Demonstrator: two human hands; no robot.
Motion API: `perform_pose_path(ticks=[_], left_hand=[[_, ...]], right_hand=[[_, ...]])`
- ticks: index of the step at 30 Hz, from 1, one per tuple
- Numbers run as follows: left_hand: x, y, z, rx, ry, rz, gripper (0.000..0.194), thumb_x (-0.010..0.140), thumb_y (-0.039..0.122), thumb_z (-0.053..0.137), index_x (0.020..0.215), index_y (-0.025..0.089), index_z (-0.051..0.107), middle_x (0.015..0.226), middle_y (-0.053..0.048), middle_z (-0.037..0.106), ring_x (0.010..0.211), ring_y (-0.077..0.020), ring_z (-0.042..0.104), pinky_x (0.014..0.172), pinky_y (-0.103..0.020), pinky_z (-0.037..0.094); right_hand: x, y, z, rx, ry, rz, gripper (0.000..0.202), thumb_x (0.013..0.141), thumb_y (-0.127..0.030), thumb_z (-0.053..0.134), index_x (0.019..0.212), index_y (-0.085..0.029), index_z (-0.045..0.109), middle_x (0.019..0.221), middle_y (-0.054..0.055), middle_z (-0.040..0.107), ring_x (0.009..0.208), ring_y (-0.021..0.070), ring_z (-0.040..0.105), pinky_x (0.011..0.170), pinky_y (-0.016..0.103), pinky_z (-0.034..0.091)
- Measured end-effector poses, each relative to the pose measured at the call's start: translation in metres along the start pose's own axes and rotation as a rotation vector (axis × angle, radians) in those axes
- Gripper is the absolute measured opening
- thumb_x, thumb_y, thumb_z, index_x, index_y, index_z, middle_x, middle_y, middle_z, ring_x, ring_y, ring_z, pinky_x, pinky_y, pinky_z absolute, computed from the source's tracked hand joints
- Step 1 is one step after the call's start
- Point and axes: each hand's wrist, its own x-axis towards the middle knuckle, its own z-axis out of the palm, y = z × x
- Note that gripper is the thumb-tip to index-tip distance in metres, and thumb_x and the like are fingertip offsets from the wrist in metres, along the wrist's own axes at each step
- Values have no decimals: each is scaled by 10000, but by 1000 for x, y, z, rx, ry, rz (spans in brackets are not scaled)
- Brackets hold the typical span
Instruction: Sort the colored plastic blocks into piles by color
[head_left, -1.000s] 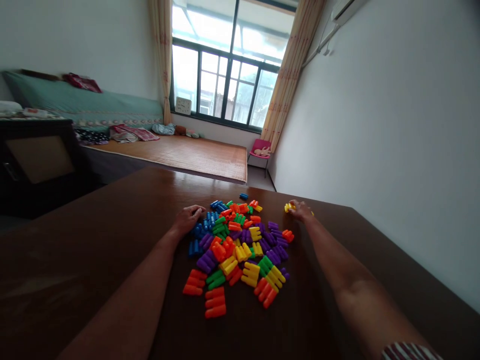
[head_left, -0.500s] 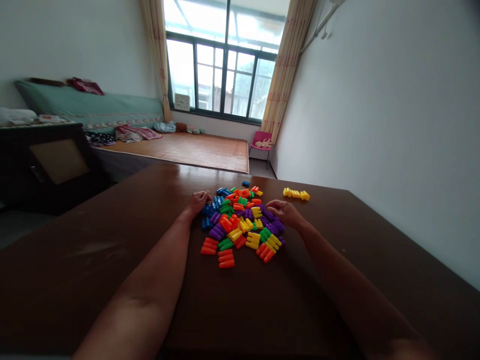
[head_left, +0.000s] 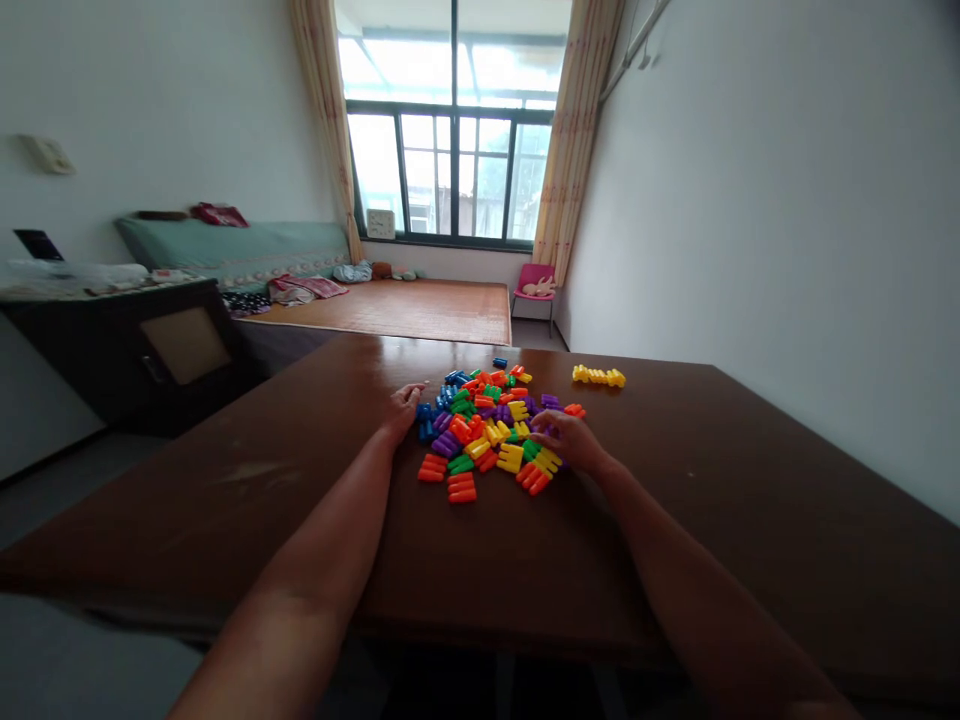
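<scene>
The right hand (head_left: 568, 438) lies on the right edge of the pile (head_left: 491, 430), fingers curled down onto purple and green pieces; whether it pinches one I can't tell. The left hand (head_left: 405, 405) rests loosely curled against the blue pieces (head_left: 427, 420) at the pile's left side. A yellow row (head_left: 598, 376) sits apart, farther back on the table (head_left: 750, 480). This looks like picking out a piece; lifting one cleanly calls for a firm pinch.

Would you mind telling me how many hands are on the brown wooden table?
2. The left hand rests at the left edge of the pile of coloured plastic blocks; the right hand lies on its right side.
</scene>
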Motion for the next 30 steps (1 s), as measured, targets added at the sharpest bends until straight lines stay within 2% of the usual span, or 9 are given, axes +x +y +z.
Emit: perform_pose_path(ticks=[3,7,11,15,17,19,22,26,30], left_hand=[[-3,-4,0,-27,-4,12,490,792,512,528,1031,114,685,1021,-123,711,981,-259,638,808,-336,501],[-2,-4,2,-13,-64,27,427,793,481,547,979,130,703,987,-110,724,961,-253,648,801,-334,508],[-2,-3,3,61,-119,67,387,800,448,535,945,136,712,960,-104,729,913,-244,657,783,-329,511],[-1,-3,2,132,-159,111,390,812,437,506,952,141,718,921,-93,734,862,-234,660,750,-316,510],[0,-3,1,166,-175,129,400,818,445,492,953,147,722,906,-84,736,829,-230,660,738,-315,507],[1,-4,0,183,-182,139,408,814,460,492,949,154,727,904,-77,738,820,-230,659,736,-314,505],[4,-6,0,171,-190,121,415,802,480,506,947,162,730,889,-73,740,821,-235,658,717,-310,505],[8,-11,1,169,-218,125,429,810,483,491,964,155,721,875,-77,739,821,-239,660,712,-316,507],[8,-11,1,196,-219,144,429,814,476,482,970,157,721,897,-76,738,839,-240,660,717,-314,504]], right_hand=[[2,-24,16,-158,74,-119,278,884,-392,557,1076,-217,656,1082,76,680,990,208,575,859,339,433],[3,-50,33,-314,24,-118,417,909,-446,515,1289,-276,553,1234,77,635,1147,264,512,885,397,407],[6,-61,44,-332,-5,-60,293,893,-407,553,1136,-267,637,1128,63,673,1102,265,529,868,390,405],[12,-59,43,-185,143,-94,128,848,-247,570,948,-222,645,1065,63,635,1016,211,564,839,333,435],[15,-47,32,-101,293,-107,143,831,-176,521,922,-215,624,1042,61,601,970,181,572,824,306,455],[14,-23,13,-94,474,-63,201,825,-146,467,951,-216,608,1034,66,582,944,175,570,812,303,468],[1,28,-19,-280,631,100,292,824,-132,440,1071,-201,580,1068,93,594,961,207,558,823,339,460],[-24,88,-41,-551,549,374,276,816,-117,460,1045,-177,602,1029,113,642,962,245,543,822,367,435],[-27,112,-33,-498,372,318,229,766,-101,521,928,-196,653,984,75,681,981,218,544,894,341,422]])
